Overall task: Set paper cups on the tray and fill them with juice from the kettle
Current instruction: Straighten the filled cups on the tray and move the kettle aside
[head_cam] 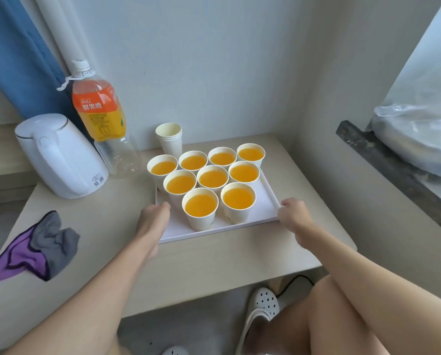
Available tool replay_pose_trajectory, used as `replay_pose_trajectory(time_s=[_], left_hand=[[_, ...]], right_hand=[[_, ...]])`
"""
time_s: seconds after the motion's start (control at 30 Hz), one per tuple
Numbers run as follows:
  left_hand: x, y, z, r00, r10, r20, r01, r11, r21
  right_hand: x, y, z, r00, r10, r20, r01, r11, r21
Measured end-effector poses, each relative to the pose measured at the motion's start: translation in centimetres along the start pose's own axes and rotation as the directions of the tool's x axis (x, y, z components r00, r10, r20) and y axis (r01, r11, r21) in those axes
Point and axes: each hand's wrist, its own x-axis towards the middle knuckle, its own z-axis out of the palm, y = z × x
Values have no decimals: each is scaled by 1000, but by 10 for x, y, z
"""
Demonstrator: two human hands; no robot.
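A white tray (pixel 266 198) lies on the beige table and carries several white paper cups (pixel 201 208) filled with orange juice, set in close rows. My left hand (pixel 154 219) grips the tray's left edge. My right hand (pixel 293 213) grips its right front corner. The white kettle (pixel 60 155) stands at the table's left, lid shut, away from both hands. A short stack of unfilled paper cups (pixel 169 139) stands behind the tray by the wall.
An empty clear juice bottle (pixel 98 111) with an orange label leans between kettle and cups. A purple and grey cloth (pixel 40 244) lies at the left front. A silver bag (pixel 419 134) rests on the right ledge. White slippers (pixel 264 302) sit under the table.
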Motion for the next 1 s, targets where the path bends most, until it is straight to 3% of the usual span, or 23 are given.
replay_pose_trajectory(time_s=[0.33,1.0], left_hand=[[7,-7,-8,998,-23,61,26,998,-58],[13,5,12,981,36,191,-16,994,-104]], right_hand=[[15,14,17,979,-202,12,191,905,-380],[52,25,10,960,-228,-162,158,920,-359]])
